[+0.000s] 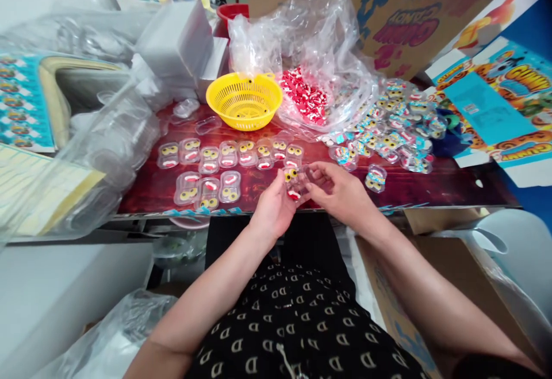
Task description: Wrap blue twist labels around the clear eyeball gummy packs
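My left hand (272,205) is closed on a small clear plastic candy container (294,183) near the front edge of the table. Inside it show yellow eye-shaped gummies and a red-and-white mouth gummy. My right hand (338,190) pinches the right side of the same container, where a clear piece, perhaps its lid, catches the light. Left of my hands, filled open containers (209,159) stand in a back row, with a shorter row (209,192) in front. Each bears yellow eyes and a red-and-white mouth. A single labelled container (376,177) lies to the right of my right hand.
Behind the rows stands a yellow colander (244,102). A clear bag (304,91) spills red-and-white gummies beside it. Labelled packs are heaped (397,123) at right, near a printed display box (491,103). Bagged plastic trays (116,154) crowd the left; a large carton (388,16) stands behind.
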The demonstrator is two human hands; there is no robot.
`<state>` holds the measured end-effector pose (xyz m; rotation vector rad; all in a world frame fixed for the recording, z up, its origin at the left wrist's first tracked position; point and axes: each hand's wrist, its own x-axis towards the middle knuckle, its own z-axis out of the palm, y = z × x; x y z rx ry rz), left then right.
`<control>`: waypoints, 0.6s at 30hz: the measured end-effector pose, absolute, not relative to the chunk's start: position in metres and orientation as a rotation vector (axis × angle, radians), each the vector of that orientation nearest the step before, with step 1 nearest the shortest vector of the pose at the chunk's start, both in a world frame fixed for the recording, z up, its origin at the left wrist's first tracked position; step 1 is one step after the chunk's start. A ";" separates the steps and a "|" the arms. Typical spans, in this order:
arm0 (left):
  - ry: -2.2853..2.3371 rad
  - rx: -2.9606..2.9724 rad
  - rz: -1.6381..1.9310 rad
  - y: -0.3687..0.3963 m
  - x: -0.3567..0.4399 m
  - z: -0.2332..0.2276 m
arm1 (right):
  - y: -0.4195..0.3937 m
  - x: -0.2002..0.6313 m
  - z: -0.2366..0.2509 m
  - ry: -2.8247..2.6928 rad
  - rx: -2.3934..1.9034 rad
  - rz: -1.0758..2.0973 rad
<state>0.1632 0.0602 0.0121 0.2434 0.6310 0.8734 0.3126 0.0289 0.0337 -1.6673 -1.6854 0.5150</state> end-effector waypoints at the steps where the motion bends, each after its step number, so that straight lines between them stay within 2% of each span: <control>1: 0.623 0.240 0.882 0.059 0.165 0.014 | 0.025 0.304 0.033 -1.704 -1.684 0.419; 6: 0.603 0.178 0.946 0.053 0.170 0.019 | 0.020 0.280 0.032 -1.773 -1.772 0.229; 18: 0.556 0.188 0.901 0.055 0.161 0.017 | 0.014 0.290 0.032 -1.912 -1.554 0.234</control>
